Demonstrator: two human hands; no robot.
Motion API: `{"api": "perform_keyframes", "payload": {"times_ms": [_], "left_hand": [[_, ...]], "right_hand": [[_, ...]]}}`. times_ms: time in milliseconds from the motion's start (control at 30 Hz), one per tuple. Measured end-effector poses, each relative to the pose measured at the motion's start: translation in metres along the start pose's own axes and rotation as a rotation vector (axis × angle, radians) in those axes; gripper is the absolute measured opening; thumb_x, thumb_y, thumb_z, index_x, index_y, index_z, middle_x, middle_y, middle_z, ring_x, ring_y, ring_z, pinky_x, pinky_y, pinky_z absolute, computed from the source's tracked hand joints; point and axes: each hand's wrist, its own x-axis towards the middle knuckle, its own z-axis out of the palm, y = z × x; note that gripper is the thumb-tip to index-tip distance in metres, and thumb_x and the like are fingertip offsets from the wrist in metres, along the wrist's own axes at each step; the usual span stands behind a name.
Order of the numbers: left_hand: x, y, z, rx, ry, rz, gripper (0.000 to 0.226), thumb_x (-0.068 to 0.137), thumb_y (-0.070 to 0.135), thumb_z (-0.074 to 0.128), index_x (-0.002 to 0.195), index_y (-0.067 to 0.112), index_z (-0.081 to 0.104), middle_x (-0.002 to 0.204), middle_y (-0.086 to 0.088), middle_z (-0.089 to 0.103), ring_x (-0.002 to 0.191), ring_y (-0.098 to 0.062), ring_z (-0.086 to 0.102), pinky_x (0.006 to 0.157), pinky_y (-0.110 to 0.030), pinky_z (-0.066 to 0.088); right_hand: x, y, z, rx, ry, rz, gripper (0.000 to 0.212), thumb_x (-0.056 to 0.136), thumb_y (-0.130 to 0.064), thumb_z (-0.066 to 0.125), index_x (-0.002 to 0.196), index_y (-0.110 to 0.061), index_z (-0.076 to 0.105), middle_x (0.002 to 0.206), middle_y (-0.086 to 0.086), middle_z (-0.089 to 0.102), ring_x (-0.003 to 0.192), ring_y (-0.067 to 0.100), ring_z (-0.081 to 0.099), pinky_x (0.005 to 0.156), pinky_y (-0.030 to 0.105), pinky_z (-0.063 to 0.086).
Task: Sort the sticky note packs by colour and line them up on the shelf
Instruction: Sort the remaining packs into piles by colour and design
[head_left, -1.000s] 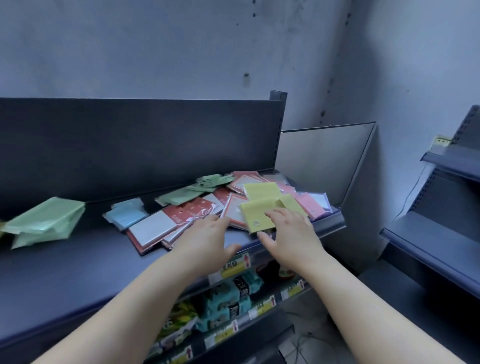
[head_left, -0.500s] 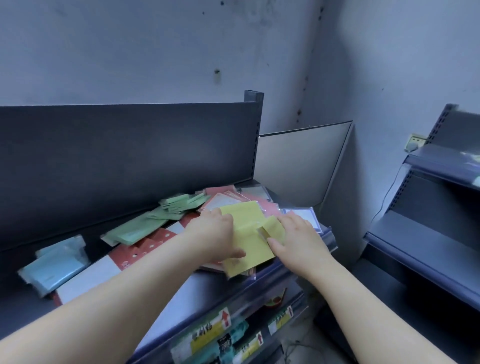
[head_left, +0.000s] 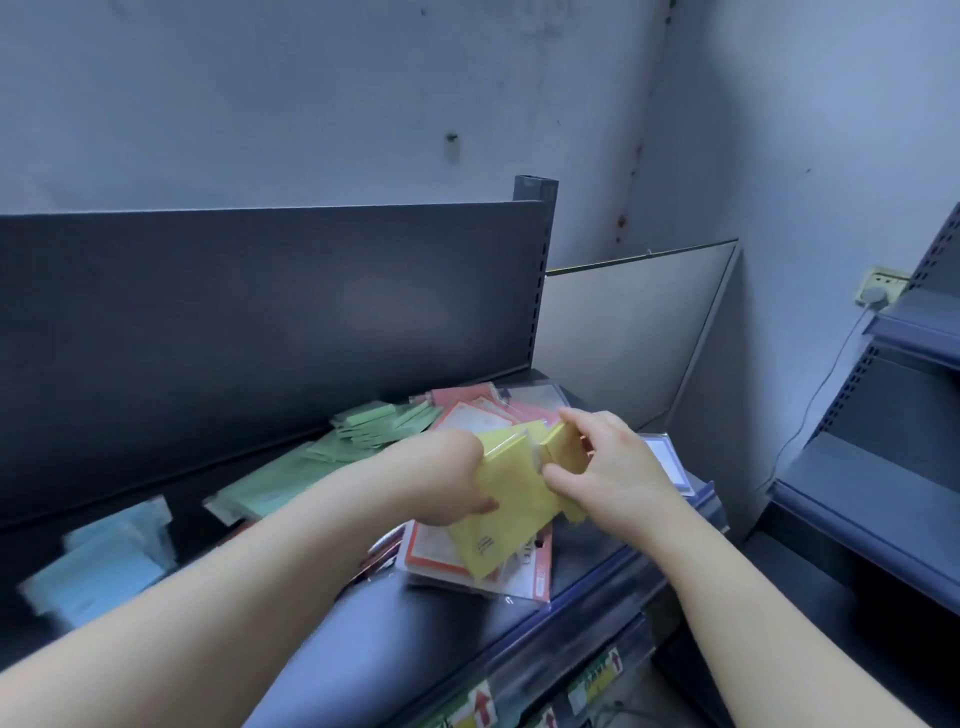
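Your left hand (head_left: 449, 480) is gripping a flat yellow wrapped sticky note pack (head_left: 501, 525) above the dark metal shelf (head_left: 447, 629); your right hand (head_left: 610, 470) is pinching a smaller yellow pack (head_left: 563, 449)

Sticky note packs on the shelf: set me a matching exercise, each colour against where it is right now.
1 yellow packs
2 green packs
3 blue packs
4 red-bordered packs

A far left of the shelf
B lying under the held packs
C along the back panel
D gripped by left hand and right hand

Pairs: 1-D, 2-C, 3-A, 4-B
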Motion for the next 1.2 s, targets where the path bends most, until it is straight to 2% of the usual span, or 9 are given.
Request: {"api": "perform_keyframes", "payload": {"times_ms": [167,233,400,567,700,833,967,1133,1200], "left_hand": [[-0.038,-0.023,-0.008,-0.24,0.13,-0.131,0.026,0.096,0.033,0.052,0.082,0.012,0.047,0.08,-0.002,0.051,0.07,-0.019,0.048,0.057,-0.029,0.034],[-0.061,-0.032,-0.004,-0.405,0.181,-0.223,0.025,0.096,0.03,0.051,0.084,0.008,0.05,0.077,-0.002,0.053,0.063,-0.016,0.05,0.055,-0.029,0.04],[-0.123,-0.047,0.017,-0.681,0.326,-0.467,0.025,0.096,0.027,0.05,0.096,0.002,0.054,0.087,-0.012,0.061,0.068,-0.021,0.055,0.063,-0.039,0.053],[-0.189,-0.059,0.046,-0.88,0.421,-0.696,0.02,0.095,0.031,0.045,0.097,0.014,0.055,0.092,-0.01,0.066,0.066,-0.02,0.057,0.062,-0.032,0.046],[-0.238,-0.065,0.059,-0.945,0.514,-0.833,0.02,0.096,0.018,0.038,0.102,0.015,0.056,0.099,-0.006,0.066,0.079,-0.019,0.058,0.057,-0.026,0.049],[-0.278,-0.071,0.067,-0.965,0.612,-0.9,0.022,0.091,0.011,0.038,0.099,0.014,0.058,0.098,-0.005,0.067,0.081,-0.02,0.06,0.06,-0.029,0.053],[-0.307,-0.084,0.069,-0.965,0.712,-0.936,0.022,0.093,0.01,0.041,0.104,0.014,0.059,0.101,-0.006,0.068,0.09,-0.024,0.063,0.063,-0.03,0.053],[-0.34,-0.126,0.067,-0.95,0.86,-0.985,0.016,0.095,0.013,0.044,0.102,0.012,0.059,0.098,-0.01,0.067,0.081,-0.022,0.059,0.063,-0.031,0.049],[-0.351,-0.149,0.065,-0.946,0.915,-0.996,0.015,0.092,0.015,0.046,0.098,0.016,0.06,0.095,-0.011,0.068,0.077,-0.026,0.061,0.062,-0.038,0.05]], "right_hand": [[0.003,-0.023,0.008,0.185,0.03,-0.189,0.063,0.077,-0.025,0.072,0.136,-0.022,0.05,0.118,-0.006,0.053,0.107,0.01,0.053,0.096,0.026,0.044],[0.001,-0.037,0.014,0.234,0.002,-0.263,0.062,0.077,-0.025,0.073,0.135,-0.022,0.051,0.116,-0.006,0.054,0.105,0.011,0.054,0.095,0.028,0.045],[-0.014,-0.068,0.037,0.322,-0.127,-0.411,0.06,0.077,-0.024,0.072,0.134,-0.021,0.052,0.113,-0.004,0.055,0.099,0.01,0.055,0.092,0.028,0.047],[-0.042,-0.097,0.063,0.393,-0.272,-0.535,0.06,0.079,-0.025,0.071,0.135,-0.022,0.05,0.111,-0.005,0.054,0.1,0.009,0.054,0.092,0.027,0.046],[-0.067,-0.126,0.081,0.443,-0.38,-0.607,0.06,0.079,-0.025,0.071,0.135,-0.023,0.049,0.112,-0.007,0.053,0.102,0.01,0.055,0.094,0.031,0.046],[-0.089,-0.15,0.095,0.435,-0.449,-0.697,0.058,0.082,-0.03,0.069,0.136,-0.026,0.047,0.114,-0.009,0.052,0.101,0.007,0.052,0.084,0.021,0.041],[-0.101,-0.173,0.108,0.442,-0.492,-0.726,0.059,0.082,-0.031,0.068,0.137,-0.028,0.047,0.112,-0.009,0.053,0.101,0.006,0.052,0.087,0.027,0.046],[-0.112,-0.203,0.133,0.437,-0.504,-0.745,0.059,0.081,-0.03,0.07,0.136,-0.026,0.048,0.111,-0.008,0.054,0.099,0.006,0.053,0.088,0.024,0.044],[-0.114,-0.217,0.143,0.422,-0.496,-0.745,0.059,0.08,-0.03,0.071,0.135,-0.026,0.049,0.11,-0.008,0.055,0.098,0.007,0.054,0.087,0.023,0.044]]}}
